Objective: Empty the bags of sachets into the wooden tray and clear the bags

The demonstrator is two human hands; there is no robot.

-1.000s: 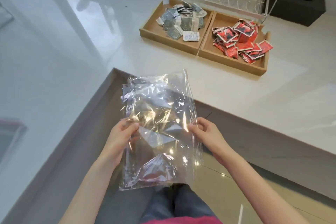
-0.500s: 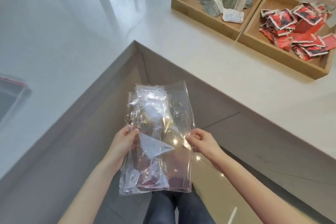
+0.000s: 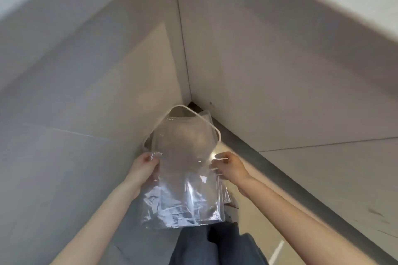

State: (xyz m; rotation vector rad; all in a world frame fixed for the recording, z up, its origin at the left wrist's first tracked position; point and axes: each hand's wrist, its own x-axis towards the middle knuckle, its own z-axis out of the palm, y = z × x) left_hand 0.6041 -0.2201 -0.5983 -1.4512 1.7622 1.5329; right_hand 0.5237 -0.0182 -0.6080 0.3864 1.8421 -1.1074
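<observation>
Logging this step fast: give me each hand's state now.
Left hand: fingers pinch the left edge of the clear plastic bags.
Right hand: fingers pinch the right edge of the same bags.

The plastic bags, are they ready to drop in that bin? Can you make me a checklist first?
1. Left hand grips the clear plastic bags at their left edge: ok.
2. Right hand pinches the right edge: ok.
3. Bags look empty of sachets: ok, as far as the blur lets me see.
4. White-rimmed bin sits in the corner under the bags: ok.
5. Bags' far end is over the bin's opening: ok.
6. Room inside the bin: cannot tell, the bags cover it.
</observation>
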